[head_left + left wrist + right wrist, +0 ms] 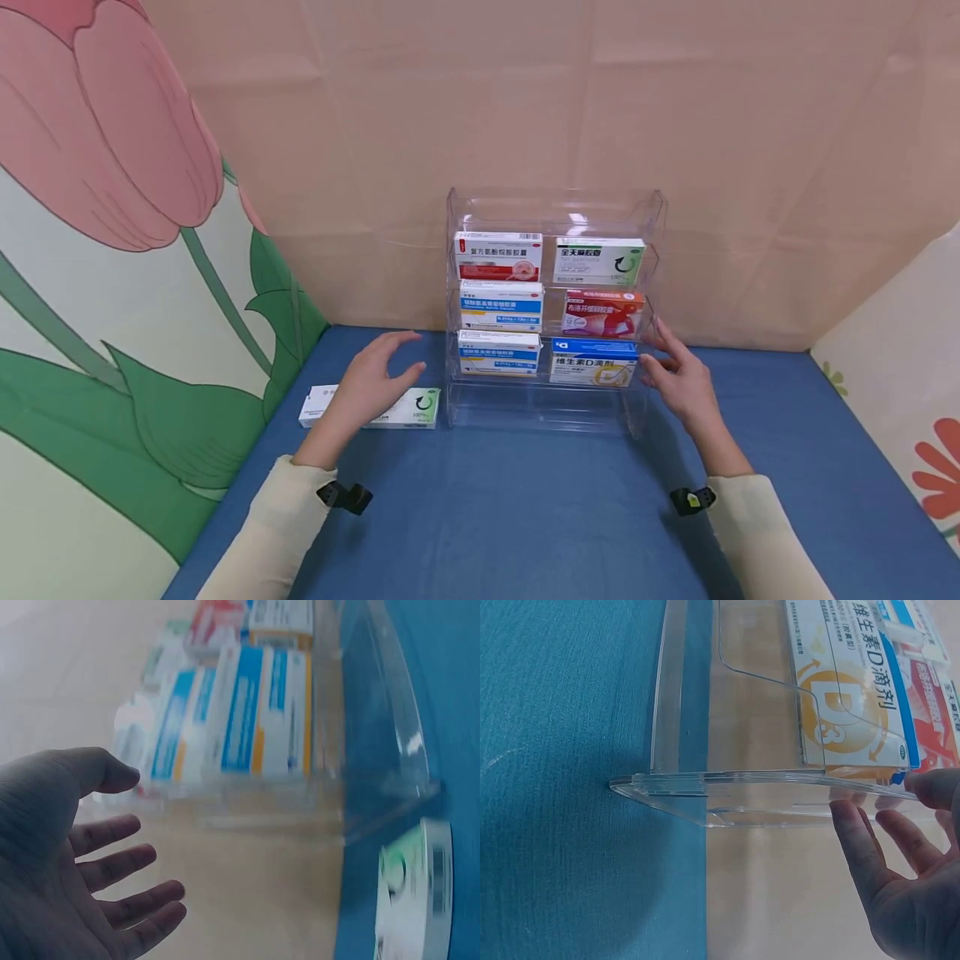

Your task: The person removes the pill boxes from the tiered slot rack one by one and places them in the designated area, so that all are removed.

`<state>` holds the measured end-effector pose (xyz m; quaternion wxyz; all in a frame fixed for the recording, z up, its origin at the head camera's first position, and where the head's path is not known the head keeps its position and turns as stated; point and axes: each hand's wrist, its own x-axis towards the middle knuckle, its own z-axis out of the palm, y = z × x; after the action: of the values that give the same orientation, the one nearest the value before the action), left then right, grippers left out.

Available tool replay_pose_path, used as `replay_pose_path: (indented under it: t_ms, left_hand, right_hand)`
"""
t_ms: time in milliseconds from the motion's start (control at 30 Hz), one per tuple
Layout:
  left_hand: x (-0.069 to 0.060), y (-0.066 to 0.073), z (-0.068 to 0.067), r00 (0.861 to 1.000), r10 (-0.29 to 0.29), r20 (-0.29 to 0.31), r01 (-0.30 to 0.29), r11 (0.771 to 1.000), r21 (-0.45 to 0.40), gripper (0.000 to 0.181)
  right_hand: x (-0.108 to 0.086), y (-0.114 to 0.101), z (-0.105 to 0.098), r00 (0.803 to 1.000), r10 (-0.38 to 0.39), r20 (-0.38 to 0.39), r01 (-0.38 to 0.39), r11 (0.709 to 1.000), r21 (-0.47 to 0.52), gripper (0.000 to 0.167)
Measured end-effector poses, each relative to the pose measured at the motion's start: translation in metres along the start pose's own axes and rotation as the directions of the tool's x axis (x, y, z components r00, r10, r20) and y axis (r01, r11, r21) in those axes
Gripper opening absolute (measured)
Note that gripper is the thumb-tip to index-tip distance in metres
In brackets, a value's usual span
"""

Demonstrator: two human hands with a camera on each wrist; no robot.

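Note:
A clear stepped display rack (540, 410) stands on the table, holding medicine boxes in two columns. On the left are a red-and-white box (498, 257) and two blue-and-white boxes (501, 307). The right column has a white-and-green box (597, 261), a red box (602, 314) and a blue-topped vitamin D box (592, 363). My left hand (375, 379), fingers spread, holds nothing and hovers left of the rack, partly covering white-and-green boxes (416, 408) on the table. My right hand (682, 379) touches the rack's right side panel (780, 780) with extended fingers.
A blue cloth (510, 517) covers the table. Behind the rack hangs a beige backdrop (375, 167). Flower-printed panels stand at the left (150, 333) and right (900, 400). The rack's bottom tier in front holds no box.

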<state>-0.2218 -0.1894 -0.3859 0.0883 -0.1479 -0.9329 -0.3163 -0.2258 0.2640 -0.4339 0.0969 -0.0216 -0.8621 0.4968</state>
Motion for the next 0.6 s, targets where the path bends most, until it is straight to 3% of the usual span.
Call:
replay_pose_path:
  t_ms: [267, 600]
  left_hand:
    - [-0.003, 0.044, 0.018, 0.998, 0.048, 0.028, -0.047, 0.998, -0.028, 0.054]
    - [0.006, 0.071, 0.04, 0.989, 0.14, 0.047, -0.138, 0.989, -0.052, 0.054]
  right_hand:
    - [-0.001, 0.0, 0.0, 1.0, 0.009, 0.006, -0.009, 1.0, 0.005, 0.072]
    - [0.0, 0.0, 0.001, 1.0, 0.005, 0.006, -0.005, 1.0, 0.0, 0.072]
